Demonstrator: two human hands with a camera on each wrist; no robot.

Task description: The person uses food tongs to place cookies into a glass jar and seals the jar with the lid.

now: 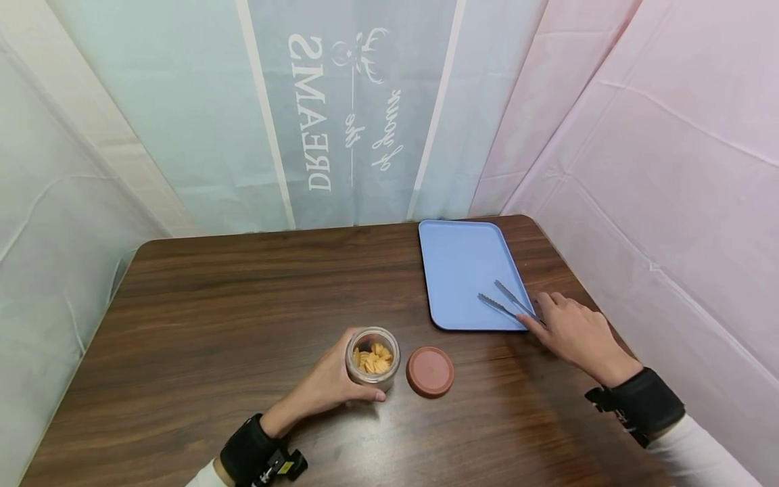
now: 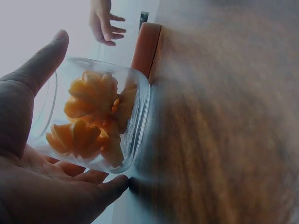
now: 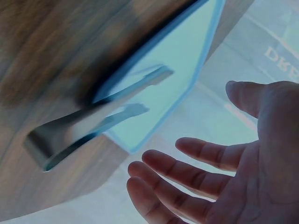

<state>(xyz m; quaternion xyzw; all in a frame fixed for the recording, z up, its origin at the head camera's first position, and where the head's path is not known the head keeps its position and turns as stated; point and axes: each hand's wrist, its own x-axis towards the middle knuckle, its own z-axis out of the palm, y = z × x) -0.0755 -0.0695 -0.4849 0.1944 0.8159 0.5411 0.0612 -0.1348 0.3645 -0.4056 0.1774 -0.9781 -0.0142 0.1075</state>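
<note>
A small glass jar (image 1: 372,357) of orange ridged snacks stands open on the wooden table, and my left hand (image 1: 328,383) wraps round its side; the left wrist view shows the jar (image 2: 100,119) between thumb and fingers. Its terracotta lid (image 1: 429,371) lies flat just right of it. Metal tongs (image 1: 508,304) rest across the near right corner of a light blue tray (image 1: 459,260). My right hand (image 1: 571,331) lies flat beside the tongs' handle end, fingers straight. In the right wrist view a gap separates the right hand (image 3: 219,182) from the tongs (image 3: 93,128).
The dark wooden table (image 1: 231,318) is walled in by pale fabric sheets at the back, left and right. The tray sits at the back right, close to the pink sheet (image 1: 663,203). Bare wood stretches to the left of the jar.
</note>
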